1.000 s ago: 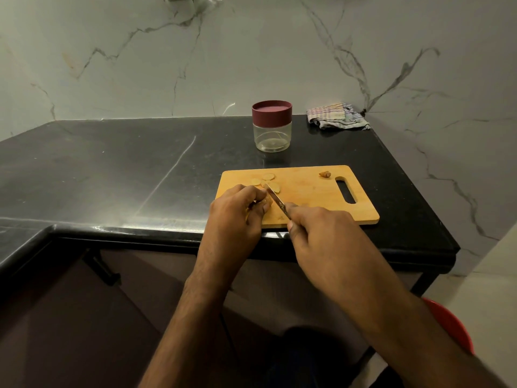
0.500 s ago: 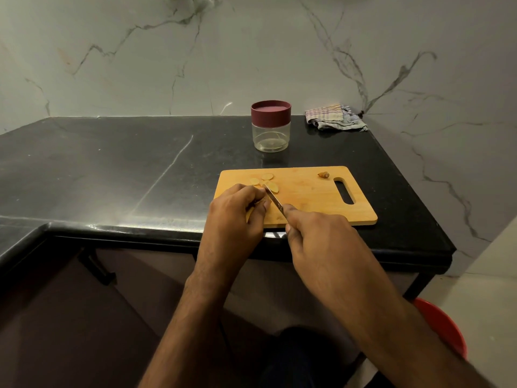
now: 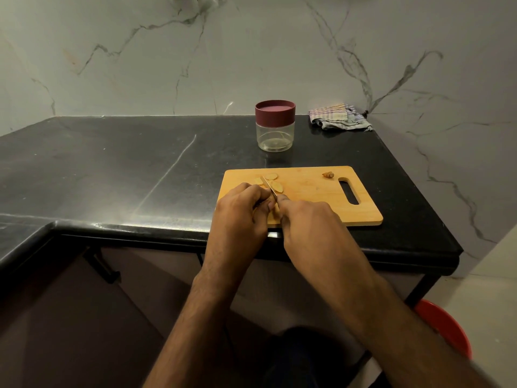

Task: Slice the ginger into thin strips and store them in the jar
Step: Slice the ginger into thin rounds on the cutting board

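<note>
The black countertop (image 3: pixel 112 175) carries all the work items, with the wooden cutting board (image 3: pixel 316 191) lying near its front right edge. A folded striped cloth (image 3: pixel 338 117) sits at the back corner against the marble wall.

Change noted over the last second: the two hands have drawn closer together on the board's near left corner, and the knife (image 3: pixel 268 186) blade now stands nearer the left knuckles than before. The loose ginger slices (image 3: pixel 270 176) beyond the blade lie much as they did. Judgement: cutting is ongoing, stroke by stroke, and the work remains in the slicing stage; the pieces visible are rounds rather than strips.

The left hand (image 3: pixel 240 211) has its fingers curled down onto the board, apparently pinning the ginger being cut; that piece is hidden beneath the fingers, so the hold itself cannot be confirmed. The right hand (image 3: pixel 307 219) is closed around the knife handle, the blade angled away to the upper left. A small ginger stub (image 3: pixel 328 174) lies apart near the board's handle slot.

Containers: the clear jar (image 3: pixel 275 135) stands behind the board, well apart from the hands, with its maroon lid (image 3: pixel 275 112) on. It appears empty; no ginger has been stored.
</note>
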